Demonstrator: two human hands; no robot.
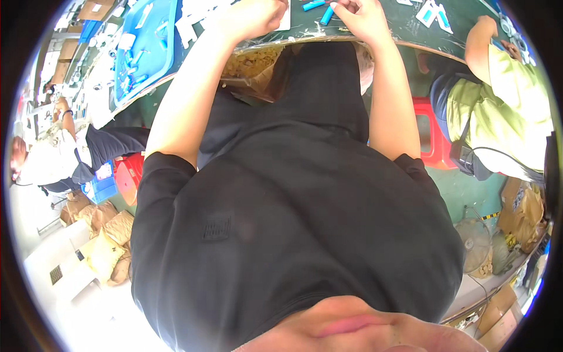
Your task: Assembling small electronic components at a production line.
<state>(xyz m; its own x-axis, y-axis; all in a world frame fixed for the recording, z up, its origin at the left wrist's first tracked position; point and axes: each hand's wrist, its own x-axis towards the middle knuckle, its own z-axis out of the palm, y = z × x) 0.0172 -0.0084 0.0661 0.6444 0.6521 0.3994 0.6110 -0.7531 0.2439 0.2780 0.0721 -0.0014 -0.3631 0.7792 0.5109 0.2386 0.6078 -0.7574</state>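
Note:
At the top edge, my left hand is closed, its fingers curled beside a flat white piece. Whether it grips that piece is hidden. My right hand has its thumb and fingers bent together at the upper end of a small blue cylinder, touching it; part of the fingers is cut off by the picture's edge. Another blue cylinder lies just to the left on the dark green table. White slotted parts lie left of my left forearm.
A blue tray with small blue and white parts sits at the table's left. White holders with blue cylinders lie at the right. Below the table edge stands an open carton. Co-workers sit left and right, the right one by a red stool.

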